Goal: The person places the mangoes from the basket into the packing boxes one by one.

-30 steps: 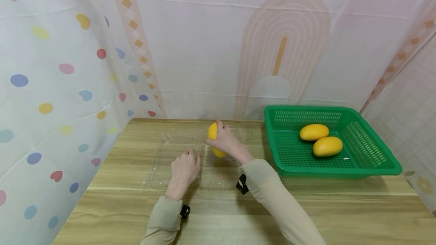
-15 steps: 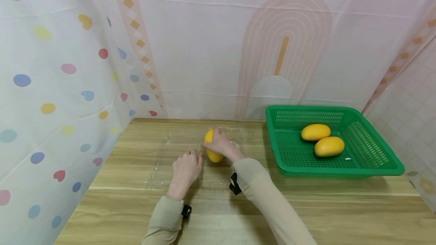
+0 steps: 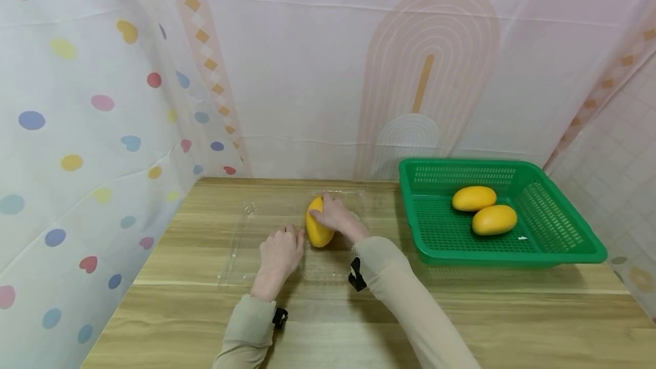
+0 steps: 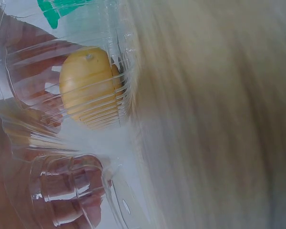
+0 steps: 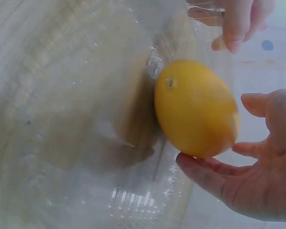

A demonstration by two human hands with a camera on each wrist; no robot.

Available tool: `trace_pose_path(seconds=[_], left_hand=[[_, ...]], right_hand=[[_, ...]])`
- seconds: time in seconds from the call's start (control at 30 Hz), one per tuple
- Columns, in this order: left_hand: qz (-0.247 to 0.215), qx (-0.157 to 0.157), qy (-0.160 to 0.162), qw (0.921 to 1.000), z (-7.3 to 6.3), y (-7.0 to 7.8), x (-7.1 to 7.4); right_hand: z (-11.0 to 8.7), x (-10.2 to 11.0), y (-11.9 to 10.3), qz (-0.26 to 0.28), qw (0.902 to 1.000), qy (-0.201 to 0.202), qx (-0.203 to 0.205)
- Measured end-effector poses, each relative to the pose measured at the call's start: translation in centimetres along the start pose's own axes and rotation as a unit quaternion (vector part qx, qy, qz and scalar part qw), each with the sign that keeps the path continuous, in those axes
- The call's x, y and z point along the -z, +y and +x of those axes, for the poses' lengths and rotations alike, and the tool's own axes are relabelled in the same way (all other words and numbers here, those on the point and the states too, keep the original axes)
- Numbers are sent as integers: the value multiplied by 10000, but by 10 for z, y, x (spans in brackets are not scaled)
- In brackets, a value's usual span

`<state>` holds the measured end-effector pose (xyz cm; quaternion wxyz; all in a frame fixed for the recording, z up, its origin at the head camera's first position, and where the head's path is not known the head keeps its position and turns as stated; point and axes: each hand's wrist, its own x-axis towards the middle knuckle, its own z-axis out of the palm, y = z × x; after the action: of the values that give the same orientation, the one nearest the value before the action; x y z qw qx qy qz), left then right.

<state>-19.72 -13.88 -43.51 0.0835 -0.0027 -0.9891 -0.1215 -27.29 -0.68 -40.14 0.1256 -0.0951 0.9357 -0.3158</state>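
Observation:
An open clear plastic clamshell box [image 3: 328,269] lies on the table, its two halves spread side by side. In its right half sits a yellow mango [image 3: 319,231], also visible through the ribbed plastic wall in the left wrist view. My right hand [image 3: 335,215] holds this mango from the right; in the right wrist view, the thumb and a finger touch its sides while another finger stands slightly off. My left hand [image 3: 279,252] grips the box where the halves meet, its fingers [image 4: 62,195] curled behind the plastic in the left wrist view.
At the right a green plastic basket [image 3: 507,258] holds two more mangoes [image 3: 474,199] and a small white scrap. The wooden table [image 3: 169,312] ends at a patterned cloth [image 3: 307,73] behind, with a dotted cloth on the left.
My right hand has brought the mango slightly left and nearer to me, down into the right half of the box. Its thumb has shifted over the fruit. My left hand has stayed put.

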Motion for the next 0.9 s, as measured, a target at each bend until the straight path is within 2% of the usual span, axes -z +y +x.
trace_pose_path(seconds=[0.17,0.5,0.73,0.9], left_hand=[[30,-16,58,10000,0,0,-1],[29,-18,39,10000,0,-1,-1],[24,-46,18,10000,0,-2,-2],[-5,-87,66,9999,-1,-2,-1]], right_hand=[[-3,6,-2,-146,9998,-109,41],[-8,21,2,-843,9953,198,446],[-17,47,9,-1067,9889,556,867],[-26,73,23,-1303,9796,965,1186]])
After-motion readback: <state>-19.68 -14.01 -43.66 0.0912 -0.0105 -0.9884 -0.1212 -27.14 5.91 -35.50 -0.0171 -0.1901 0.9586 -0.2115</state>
